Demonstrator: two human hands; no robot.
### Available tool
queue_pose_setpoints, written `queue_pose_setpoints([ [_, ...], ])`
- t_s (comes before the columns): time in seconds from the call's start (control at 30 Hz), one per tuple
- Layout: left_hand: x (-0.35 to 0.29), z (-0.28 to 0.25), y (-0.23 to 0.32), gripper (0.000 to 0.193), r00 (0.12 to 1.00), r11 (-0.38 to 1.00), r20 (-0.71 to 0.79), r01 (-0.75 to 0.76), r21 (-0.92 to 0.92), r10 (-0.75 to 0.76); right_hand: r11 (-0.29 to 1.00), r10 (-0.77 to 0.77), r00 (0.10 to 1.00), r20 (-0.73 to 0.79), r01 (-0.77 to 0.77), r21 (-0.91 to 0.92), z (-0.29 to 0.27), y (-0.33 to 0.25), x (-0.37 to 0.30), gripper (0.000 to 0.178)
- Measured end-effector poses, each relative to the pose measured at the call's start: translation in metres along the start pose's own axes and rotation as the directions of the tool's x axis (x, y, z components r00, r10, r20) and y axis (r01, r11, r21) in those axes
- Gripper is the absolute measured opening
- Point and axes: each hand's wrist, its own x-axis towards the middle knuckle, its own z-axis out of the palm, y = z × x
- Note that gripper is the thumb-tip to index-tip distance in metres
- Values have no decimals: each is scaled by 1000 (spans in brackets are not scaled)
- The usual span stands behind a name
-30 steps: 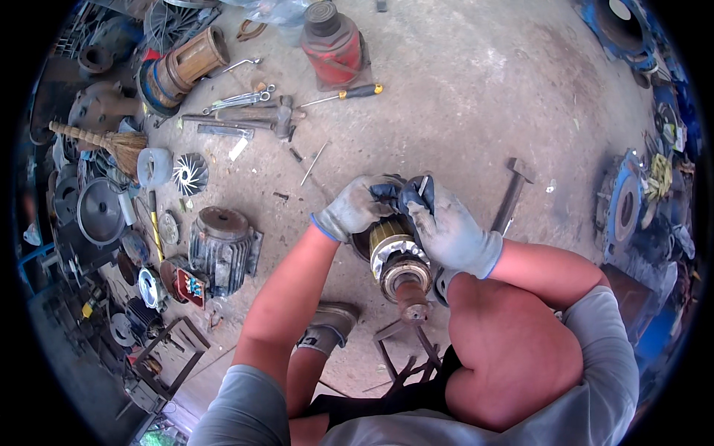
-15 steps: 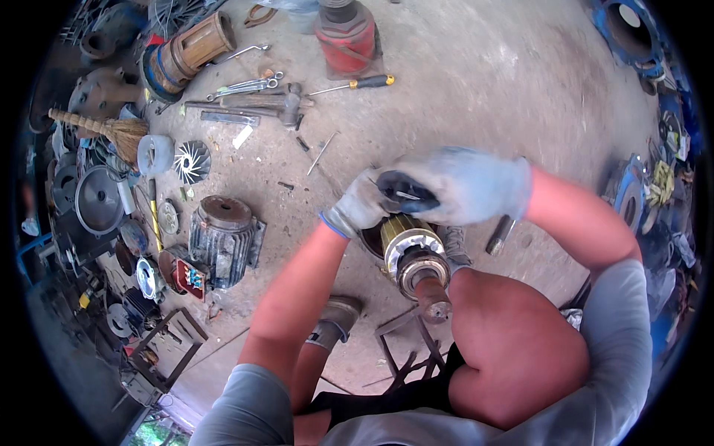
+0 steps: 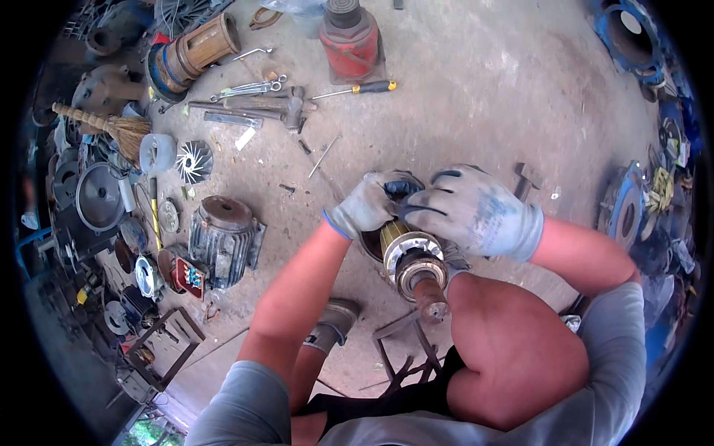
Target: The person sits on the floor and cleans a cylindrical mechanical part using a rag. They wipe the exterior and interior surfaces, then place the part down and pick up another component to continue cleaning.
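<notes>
A motor rotor (image 3: 411, 260) with a brass-coloured core, a bearing and a rusty shaft stands tilted between my knees, shaft end toward me. My left hand (image 3: 370, 204), in a grey glove with a blue cuff, grips the rotor's far end. My right hand (image 3: 468, 209), in a similar glove, lies over the top of the rotor beside the left hand, fingers curled on it. A dark part under both palms is mostly hidden.
A grey electric motor housing (image 3: 222, 239) lies to the left on the concrete floor. Spanners (image 3: 245, 89), a screwdriver (image 3: 357, 89), a red jack (image 3: 349, 37), a fan impeller (image 3: 193, 160) and a broom (image 3: 111, 125) lie at the back. A hammer (image 3: 524, 178) lies right; scrap parts (image 3: 97, 201) line both sides.
My right hand has shifted on the rotor, from reaching over it with the arm raised to resting lower, closer to the left hand. The left hand keeps its grip.
</notes>
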Motion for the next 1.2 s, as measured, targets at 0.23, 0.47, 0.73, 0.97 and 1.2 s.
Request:
queue_pose_setpoints([
  [0.23, 1, -1, -1, 38, 992, 993, 22, 121, -9, -121, 978, 201, 972, 121, -192, -84, -18, -12, 0, 27],
  [0.47, 7, -7, 5, 43, 984, 997, 167, 69, -18, -65, 973, -221, 915, 337, 229, 15, -36, 26, 4, 34],
  [0.73, 14, -4, 0, 30, 968, 981, 252, -47, 189, -2, 827, 389, 912, 131, -408, 386, -17, -1, -27, 35],
  [0.97, 13, -3, -14, 33, 942, 957, 322, -178, 230, 98, 333, 629, 583, 514, -799, 500, 20, -30, -55, 34],
  [1.2, 27, -1, -5, 38, 951, 968, 294, 18, 250, -93, 248, 517, 535, 668, -841, 481, 4, -23, -21, 33],
])
